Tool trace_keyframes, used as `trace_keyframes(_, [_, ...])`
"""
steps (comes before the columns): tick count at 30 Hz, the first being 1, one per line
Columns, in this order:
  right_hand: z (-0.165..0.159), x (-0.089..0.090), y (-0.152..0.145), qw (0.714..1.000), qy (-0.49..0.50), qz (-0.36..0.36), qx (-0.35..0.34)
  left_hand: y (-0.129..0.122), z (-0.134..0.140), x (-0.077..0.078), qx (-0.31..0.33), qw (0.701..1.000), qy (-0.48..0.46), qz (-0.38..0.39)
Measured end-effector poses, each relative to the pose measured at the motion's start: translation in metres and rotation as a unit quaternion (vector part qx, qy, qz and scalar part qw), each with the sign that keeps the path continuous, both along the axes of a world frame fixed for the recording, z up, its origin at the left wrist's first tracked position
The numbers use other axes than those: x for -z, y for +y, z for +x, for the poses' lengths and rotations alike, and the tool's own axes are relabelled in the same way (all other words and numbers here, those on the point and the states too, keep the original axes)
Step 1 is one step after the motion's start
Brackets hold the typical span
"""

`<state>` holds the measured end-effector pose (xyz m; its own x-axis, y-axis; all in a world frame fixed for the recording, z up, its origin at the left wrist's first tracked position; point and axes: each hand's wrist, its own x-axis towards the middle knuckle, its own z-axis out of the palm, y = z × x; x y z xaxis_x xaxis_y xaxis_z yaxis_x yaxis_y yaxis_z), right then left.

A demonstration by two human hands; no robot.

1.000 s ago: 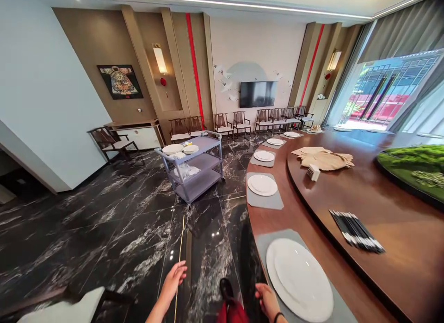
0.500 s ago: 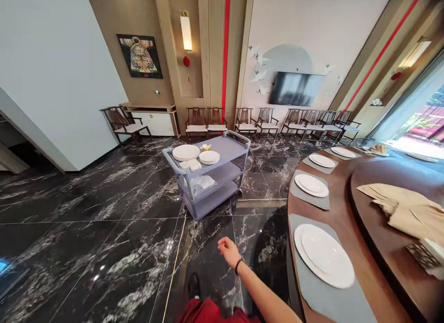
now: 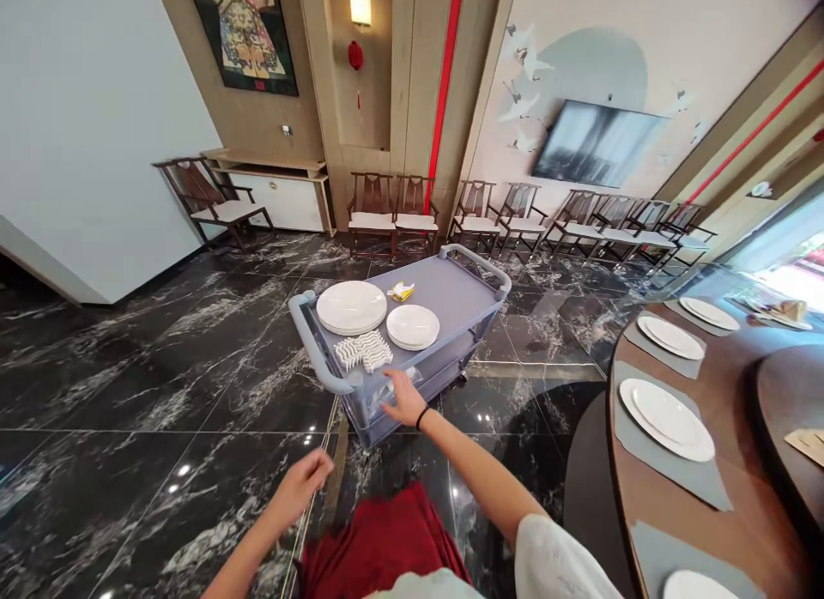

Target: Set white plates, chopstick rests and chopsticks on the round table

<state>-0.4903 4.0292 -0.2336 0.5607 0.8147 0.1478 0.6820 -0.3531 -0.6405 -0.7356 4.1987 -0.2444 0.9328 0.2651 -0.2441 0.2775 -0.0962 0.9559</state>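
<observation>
a: how do the hands stand?

b: the left hand (image 3: 302, 489) is nearest, its fingers loosely curled; whether they are closed i cannot tell; the right hand (image 3: 407, 397) is farther out, by the near side of the trolley (image 3: 451, 294), fingers parted and released; i cannot tell if it touches.

a: and the things there?

b: on the trolley's top lie white wavy pieces (image 3: 364, 352), ridged, packed side by side in the near corner; behind them, large plates (image 3: 351, 307), white, round, glossy, stacked; smaller plates (image 3: 413, 326), also stacked, to their right; a yellow-and-white packet (image 3: 401, 292) past those.

a: edges, room?

b: the wavy pieces lie close to the rim, beside the near handle (image 3: 312, 346); past the plates the greyish top runs to the far handle (image 3: 486, 263); black marble floor (image 3: 547, 419) separates the trolley from the round desk (image 3: 760, 470) at the right, and stretches on to the chairs (image 3: 476, 213) along the wall.
</observation>
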Motion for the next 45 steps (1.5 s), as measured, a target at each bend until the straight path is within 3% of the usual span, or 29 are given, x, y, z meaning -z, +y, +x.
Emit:
trace_keyframes(2, [0.055,-0.009,0.032,0.994,-0.056,-0.075,-0.065,0.011,0.079,-0.016,0.011,0.999,-0.044,0.009])
trace_keyframes(4, [0.102,-0.006,0.065,0.977,-0.099,-0.151,-0.114,0.022,0.151,-0.021,-0.069,0.993,-0.014,0.095])
trace_keyframes(6, [0.138,0.004,0.096,0.954,-0.125,-0.221,-0.160,0.035,0.207,-0.014,-0.140,0.969,0.058,0.196])
trace_keyframes(8, [0.164,0.017,0.120,0.929,-0.130,-0.277,-0.208,0.048,0.243,0.001,-0.184,0.939,0.123,0.264])
trace_keyframes(11, [0.189,0.033,0.144,0.895,-0.115,-0.319,-0.289,0.062,0.271,0.022,-0.210,0.897,0.200,0.334])
trace_keyframes(14, [0.200,0.044,0.154,0.872,-0.103,-0.332,-0.345,0.069,0.288,0.034,-0.211,0.864,0.253,0.382])
trace_keyframes(17, [0.199,0.053,0.157,0.867,-0.123,-0.327,-0.356,0.072,0.303,0.039,-0.210,0.840,0.287,0.410])
trace_keyframes(24, [0.190,0.073,0.154,0.893,-0.099,-0.331,-0.290,0.074,0.315,0.045,-0.203,0.810,0.337,0.435])
trace_keyframes(31, [0.187,0.065,0.161,0.896,-0.076,-0.350,-0.261,0.092,0.318,0.031,-0.117,0.833,0.380,0.384])
trace_keyframes(39, [0.186,0.057,0.156,0.910,-0.039,-0.335,-0.239,0.103,0.316,0.025,-0.114,0.842,0.361,0.384])
trace_keyframes(45, [0.177,0.049,0.152,0.924,0.010,-0.340,-0.174,0.118,0.300,0.002,-0.117,0.875,0.326,0.337])
